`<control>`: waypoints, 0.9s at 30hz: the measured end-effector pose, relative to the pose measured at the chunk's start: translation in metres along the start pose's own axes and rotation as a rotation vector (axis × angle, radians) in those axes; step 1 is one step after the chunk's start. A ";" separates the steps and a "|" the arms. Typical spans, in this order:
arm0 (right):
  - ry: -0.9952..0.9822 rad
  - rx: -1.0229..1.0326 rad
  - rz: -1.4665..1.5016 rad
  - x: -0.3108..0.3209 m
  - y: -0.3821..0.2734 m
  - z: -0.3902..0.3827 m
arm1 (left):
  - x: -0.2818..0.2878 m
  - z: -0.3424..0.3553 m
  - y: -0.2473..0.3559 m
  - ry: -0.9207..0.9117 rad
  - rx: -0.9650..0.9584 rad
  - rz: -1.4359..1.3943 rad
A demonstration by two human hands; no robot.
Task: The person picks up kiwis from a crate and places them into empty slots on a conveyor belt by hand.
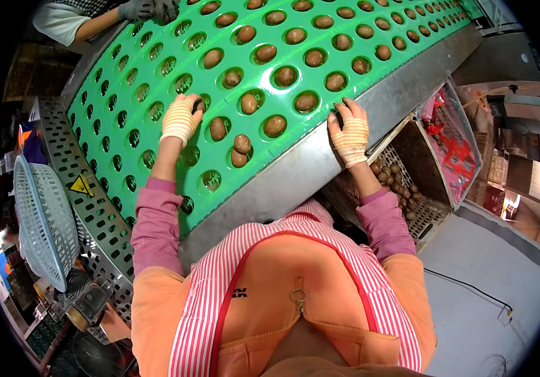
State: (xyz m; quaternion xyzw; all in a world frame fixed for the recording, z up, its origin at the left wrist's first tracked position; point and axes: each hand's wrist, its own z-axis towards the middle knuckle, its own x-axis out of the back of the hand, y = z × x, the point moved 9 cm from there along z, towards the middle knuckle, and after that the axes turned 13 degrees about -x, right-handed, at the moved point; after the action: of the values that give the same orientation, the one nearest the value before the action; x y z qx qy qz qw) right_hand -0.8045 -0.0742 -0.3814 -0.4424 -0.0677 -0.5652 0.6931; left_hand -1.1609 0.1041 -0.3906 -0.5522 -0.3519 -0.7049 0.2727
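Observation:
A green sheet with rows of round holes slopes in front of me. Brown eggs sit in many of the holes. My left hand, in a striped knit glove, is over the sheet with its fingers curled down. A dark brown shape shows at its fingertips; whether it is gripped or lies in a hole I cannot tell. Near it, one egg rests against another egg at the same hole. My right hand, gloved alike, is at the metal rail with its fingers apart and no egg in it.
Below the rail at right stands a crate with loose eggs, beside a box lined with plastic holding red pieces. A white basket and perforated metal panel are at left. Another person's grey-gloved hands are over the far left edge.

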 end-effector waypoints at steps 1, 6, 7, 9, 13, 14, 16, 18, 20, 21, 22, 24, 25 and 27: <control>0.003 0.004 0.000 -0.002 0.000 0.001 | 0.018 -0.004 0.018 0.156 -0.058 0.145; 0.012 0.003 -0.052 -0.003 0.006 -0.003 | -0.012 -0.019 0.100 -0.125 0.027 -0.025; 0.007 0.019 -0.046 -0.004 0.000 -0.003 | -0.027 -0.030 0.107 -0.070 -0.015 0.068; 0.016 0.025 -0.044 -0.005 0.005 -0.005 | -0.039 -0.026 0.133 -0.158 -0.142 -0.032; 0.026 0.042 -0.059 -0.006 0.003 -0.006 | -0.042 -0.039 0.160 -0.101 -0.397 -0.053; 0.030 0.042 -0.063 -0.006 0.004 -0.006 | -0.041 -0.035 0.154 -0.095 -0.398 -0.050; 0.042 0.044 -0.060 -0.004 0.005 -0.007 | -0.046 -0.028 0.136 -0.166 -0.437 -0.350; 0.042 0.040 -0.087 -0.004 0.009 -0.007 | -0.006 -0.010 0.083 0.201 -0.237 -0.682; 0.054 0.049 -0.097 -0.003 0.008 -0.007 | 0.032 0.013 0.022 0.548 -0.085 -0.886; 0.043 0.061 -0.099 -0.003 0.003 -0.006 | 0.041 0.017 -0.015 0.696 -0.003 -0.800; 0.032 0.072 -0.099 -0.006 -0.002 -0.004 | 0.044 0.021 -0.044 0.720 0.030 -0.695; 0.027 0.069 -0.102 -0.008 -0.006 -0.004 | 0.016 0.028 -0.085 0.469 0.143 -0.581; 0.024 0.071 -0.097 -0.008 -0.003 -0.005 | 0.021 0.029 -0.074 0.499 0.040 -0.262; 0.021 0.047 -0.123 -0.009 0.004 -0.003 | 0.031 0.031 -0.037 0.574 -0.062 0.060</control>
State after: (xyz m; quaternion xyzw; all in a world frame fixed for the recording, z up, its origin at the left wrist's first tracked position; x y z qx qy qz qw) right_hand -0.8057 -0.0697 -0.3911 -0.4150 -0.1005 -0.6096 0.6679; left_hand -1.1792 0.1510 -0.3631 -0.3485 -0.2223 -0.8342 0.3650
